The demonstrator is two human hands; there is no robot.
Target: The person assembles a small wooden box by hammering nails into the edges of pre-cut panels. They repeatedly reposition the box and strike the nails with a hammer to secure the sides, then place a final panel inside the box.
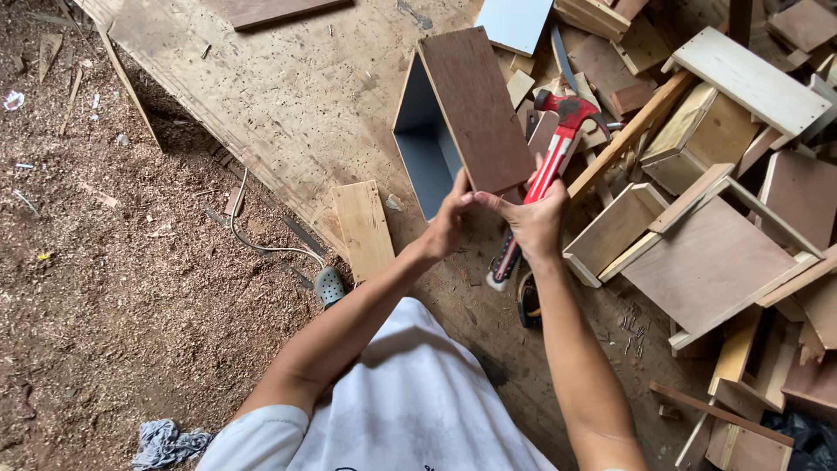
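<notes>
The box (453, 122) stands on the plywood sheet (296, 96), near its right edge, brown panel uppermost. The left hand (446, 225) pinches the panel's near corner. The right hand (534, 218) grips a red hammer (558, 144) while its fingertips touch the same corner. Step in hand: aligning the panel. Next move likely calls for a steady nail placement.

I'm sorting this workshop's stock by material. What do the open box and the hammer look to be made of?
The box looks like thin plywood: brown veneer outside, smooth grey laminate or paint inside, pale raw edges. The hammer in the right hand seems to have a red-painted metal head and a red handle, material unclear.
</notes>
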